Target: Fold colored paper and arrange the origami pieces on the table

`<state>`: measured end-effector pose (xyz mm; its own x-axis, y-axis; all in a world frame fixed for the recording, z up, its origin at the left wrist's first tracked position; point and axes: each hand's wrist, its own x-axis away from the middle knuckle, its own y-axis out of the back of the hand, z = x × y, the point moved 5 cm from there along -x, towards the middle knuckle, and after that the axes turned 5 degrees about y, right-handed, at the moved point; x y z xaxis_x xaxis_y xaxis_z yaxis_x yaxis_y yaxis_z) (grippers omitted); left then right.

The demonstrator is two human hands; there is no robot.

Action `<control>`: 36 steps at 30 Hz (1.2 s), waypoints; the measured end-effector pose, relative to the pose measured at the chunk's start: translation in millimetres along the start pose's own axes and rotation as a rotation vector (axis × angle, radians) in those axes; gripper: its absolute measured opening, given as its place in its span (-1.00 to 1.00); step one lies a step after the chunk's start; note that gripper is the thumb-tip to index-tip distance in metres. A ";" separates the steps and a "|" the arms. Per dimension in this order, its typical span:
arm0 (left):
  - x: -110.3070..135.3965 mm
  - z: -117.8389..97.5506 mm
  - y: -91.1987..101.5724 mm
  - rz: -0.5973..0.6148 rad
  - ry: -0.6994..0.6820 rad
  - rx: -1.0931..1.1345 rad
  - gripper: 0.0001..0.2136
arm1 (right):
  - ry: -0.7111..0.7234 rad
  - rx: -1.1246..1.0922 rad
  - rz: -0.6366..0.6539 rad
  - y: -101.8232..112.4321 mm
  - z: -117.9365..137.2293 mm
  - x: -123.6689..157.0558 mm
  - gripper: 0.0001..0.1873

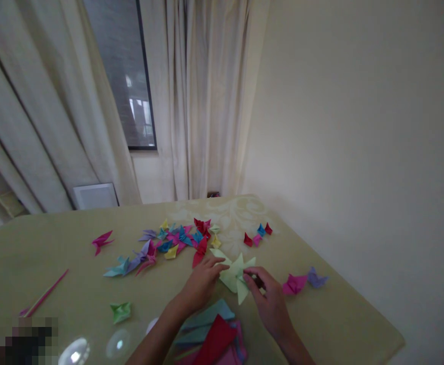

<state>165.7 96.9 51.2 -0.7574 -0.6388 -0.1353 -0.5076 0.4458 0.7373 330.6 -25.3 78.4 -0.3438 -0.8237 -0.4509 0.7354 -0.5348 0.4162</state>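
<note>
A pale green piece of folded origami paper (231, 276) with several pointed flaps lies between my two hands, low over the table. My left hand (202, 281) comes in from the lower left, its fingertips closed on the paper's left side. On the other side, my right hand (269, 301) pinches one of the flaps between thumb and fingers. Just below them sits a stack of folded paper sheets, with a red sheet (216, 339) on top and a light blue sheet (207, 317) behind it. My left forearm partly covers this stack.
Beyond my hands spreads a pile of colourful folded paper pieces (172, 238). A pink piece (294, 284) and a purple one (316, 278) lie at right. Left are a green piece (120, 312) and thin pink strips (47, 294). A wall (343, 152) borders the table's right side.
</note>
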 end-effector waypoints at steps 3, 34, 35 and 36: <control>0.6 11.9 -22.1 0.101 -0.015 -0.096 -0.55 | -0.024 0.064 -0.106 26.8 -17.1 0.4 -0.52; 1.0 96.2 15.9 -0.495 0.186 -0.300 -0.62 | -0.015 0.483 -0.050 57.8 -75.4 1.0 -0.64; 1.0 98.6 15.9 -0.504 0.185 -0.287 -0.62 | -0.007 0.521 -0.034 56.1 -77.1 0.4 -0.65; 1.1 100.6 15.9 -0.513 0.185 -0.274 -0.62 | -0.002 0.561 -0.013 54.4 -78.9 -0.3 -0.67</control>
<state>115.5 166.4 -3.8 -0.3478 -0.8385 -0.4195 -0.6461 -0.1098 0.7553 416.8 -39.3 38.9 -0.3524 -0.8167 -0.4570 0.3084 -0.5624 0.7672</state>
